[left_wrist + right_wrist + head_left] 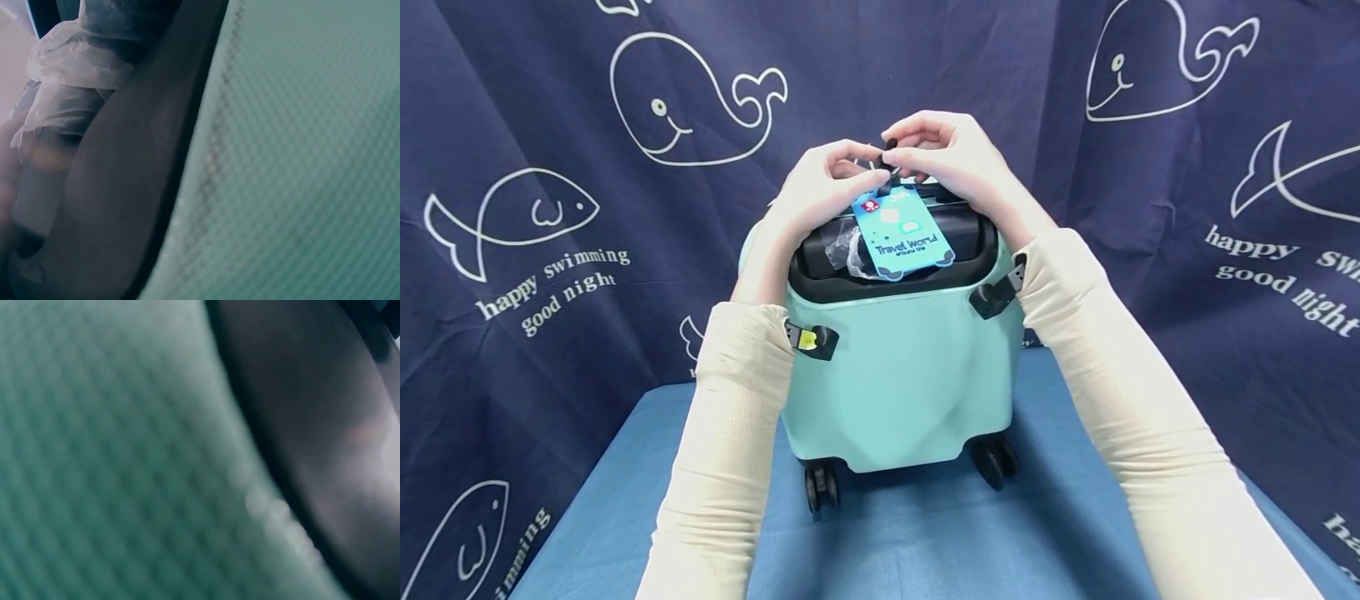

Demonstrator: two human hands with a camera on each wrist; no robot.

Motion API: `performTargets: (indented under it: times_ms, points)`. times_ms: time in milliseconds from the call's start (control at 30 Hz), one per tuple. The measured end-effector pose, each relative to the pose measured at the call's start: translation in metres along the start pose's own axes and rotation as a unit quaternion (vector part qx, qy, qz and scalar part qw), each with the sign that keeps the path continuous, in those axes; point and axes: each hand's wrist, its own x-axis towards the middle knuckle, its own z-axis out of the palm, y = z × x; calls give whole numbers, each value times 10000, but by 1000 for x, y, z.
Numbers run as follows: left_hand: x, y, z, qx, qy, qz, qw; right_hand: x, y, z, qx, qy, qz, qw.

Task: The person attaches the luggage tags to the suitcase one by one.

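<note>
A mint-green suitcase point(902, 375) stands upright in the head view, with a black top panel point(865, 289). A blue luggage tag point(901, 237) printed "Travel World" lies over its handle area. Above the tag, a black strap point(891, 145) sticks up between the hands. My right hand point(958, 160) pinches the strap between thumb and fingers. From the other side my left hand point(820, 187) pinches at the strap's lower part, just above the tag. Both wrist views show mostly the suitcase's textured shell point(300, 150) and black trim point(300, 406), blurred; the fingertips' grip is not visible there.
Clear plastic wrap point(842, 243) clings to the suitcase handle left of the tag. Black wheels point(822, 487) rest on the blue tabletop cloth point(880, 542). A navy curtain point(880, 67) with white whale and fish drawings hangs behind and at the sides.
</note>
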Motion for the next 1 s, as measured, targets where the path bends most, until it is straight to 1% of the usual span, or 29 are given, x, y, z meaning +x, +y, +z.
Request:
performTargets:
  times_ms: [100,267,367,467,567,700,900,1000]
  points:
    - [0,0,1,-31,-5,-22,10000,-1,1,-1,-319,-78,69,9994]
    - [0,0,1,-52,-62,-71,9999,-2,3,-1,-496,-58,22,9987]
    - [0,1,1,-56,-68,-66,9999,-1,3,-1,-458,-45,8,9989]
    - [0,1,1,-171,-69,-60,9998,0,3,-1,-345,-36,44,9994]
    - [0,3,0,-284,-90,-96,9995,1,2,0,-178,-18,46,9998]
    - [1,4,0,-296,-121,-146,9994,1,1,0,-63,-11,88,9999]
    - [1,4,1,-238,-157,-216,9994,1,1,-1,-138,-37,136,9998]
    - [2,3,1,-189,-167,-166,9995,1,1,0,-327,-71,207,9992]
